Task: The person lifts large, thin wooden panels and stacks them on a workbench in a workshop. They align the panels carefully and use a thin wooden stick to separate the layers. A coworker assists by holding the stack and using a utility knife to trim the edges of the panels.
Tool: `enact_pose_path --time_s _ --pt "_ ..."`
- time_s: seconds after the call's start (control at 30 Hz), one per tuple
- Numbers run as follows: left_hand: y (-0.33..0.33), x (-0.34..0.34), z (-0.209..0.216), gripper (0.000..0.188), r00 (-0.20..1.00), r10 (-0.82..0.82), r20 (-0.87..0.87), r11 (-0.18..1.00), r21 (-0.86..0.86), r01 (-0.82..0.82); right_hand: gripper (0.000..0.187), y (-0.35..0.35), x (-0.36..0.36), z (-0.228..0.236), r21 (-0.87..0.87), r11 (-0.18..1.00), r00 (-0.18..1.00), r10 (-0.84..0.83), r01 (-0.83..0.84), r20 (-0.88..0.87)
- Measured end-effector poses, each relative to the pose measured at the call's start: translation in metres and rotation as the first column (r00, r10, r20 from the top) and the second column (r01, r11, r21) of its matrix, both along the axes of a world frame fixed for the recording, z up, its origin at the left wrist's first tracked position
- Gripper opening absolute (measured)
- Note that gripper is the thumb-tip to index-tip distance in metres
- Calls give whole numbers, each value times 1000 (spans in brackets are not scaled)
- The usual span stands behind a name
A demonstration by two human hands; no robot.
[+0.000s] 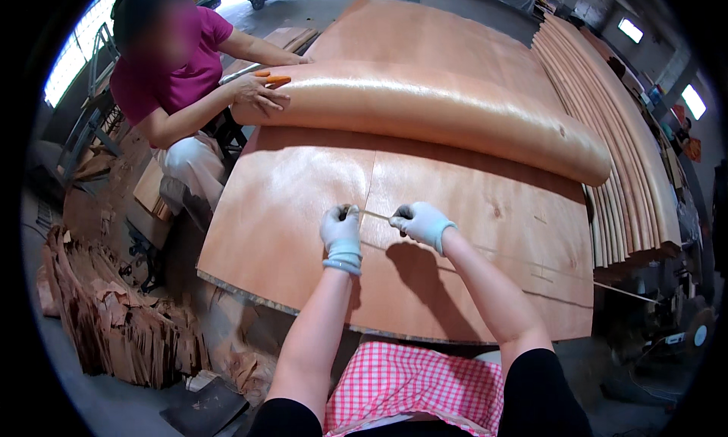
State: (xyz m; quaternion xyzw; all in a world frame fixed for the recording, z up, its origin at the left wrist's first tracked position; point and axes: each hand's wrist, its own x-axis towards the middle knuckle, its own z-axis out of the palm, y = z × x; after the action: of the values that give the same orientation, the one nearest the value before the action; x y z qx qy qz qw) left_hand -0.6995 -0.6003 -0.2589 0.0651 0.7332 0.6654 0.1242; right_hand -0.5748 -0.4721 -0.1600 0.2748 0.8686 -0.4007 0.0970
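A: ok so what are the hands up to here?
B: Both gloved, whitish with pale blue cuffs. The left hand [341, 236] has its fingers closed on one end of a thin strip [375, 215], and the right hand [422, 223] pinches the other end. The strip runs pretty much straight between them.
A: And where's that strip exactly?
B: Over the near part of a flat wood sheet [265, 232], around where a dark seam [372, 175] runs down it. Can't tell if it touches the surface. Behind it there's a big wooden roll [425, 119] lying across the sheet.
A: Anyone else around?
B: Yeah, a co-worker [171, 88] in a magenta top at the roll's left end, one hand resting on it, with something orange at the fingers.
A: Other stuff?
B: Stacked wavy sheets [614, 156] on the right, a ragged pile of brown scraps [121, 323] lower left, and a pink checked apron [417, 380] on the wearer.
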Motion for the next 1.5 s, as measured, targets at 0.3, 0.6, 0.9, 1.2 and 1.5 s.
enact_pose_path --time_s 0.3,0.6,0.9,1.2,1.5 --pt "101 -59 14 23 848 -191 -494 843 -525 -116 33 91 -54 -54 143 964 970 -207 224 -127" --pt "113 -85 -15 39 897 -42 -441 908 -391 -149 28 113 -72 -92 -83 966 968 -249 245 -43" --pt "99 -43 -7 97 771 -430 -469 701 -712 -42 26 117 -64 -88 -186 948 963 -267 257 -27" --pt "102 -43 -18 46 620 -528 -580 708 -704 -55 24 115 -63 -81 -277 906 944 -329 321 19" --pt "99 -46 -20 46 518 -696 -497 592 -806 22 23 114 -61 -75 -251 901 934 -354 354 47"
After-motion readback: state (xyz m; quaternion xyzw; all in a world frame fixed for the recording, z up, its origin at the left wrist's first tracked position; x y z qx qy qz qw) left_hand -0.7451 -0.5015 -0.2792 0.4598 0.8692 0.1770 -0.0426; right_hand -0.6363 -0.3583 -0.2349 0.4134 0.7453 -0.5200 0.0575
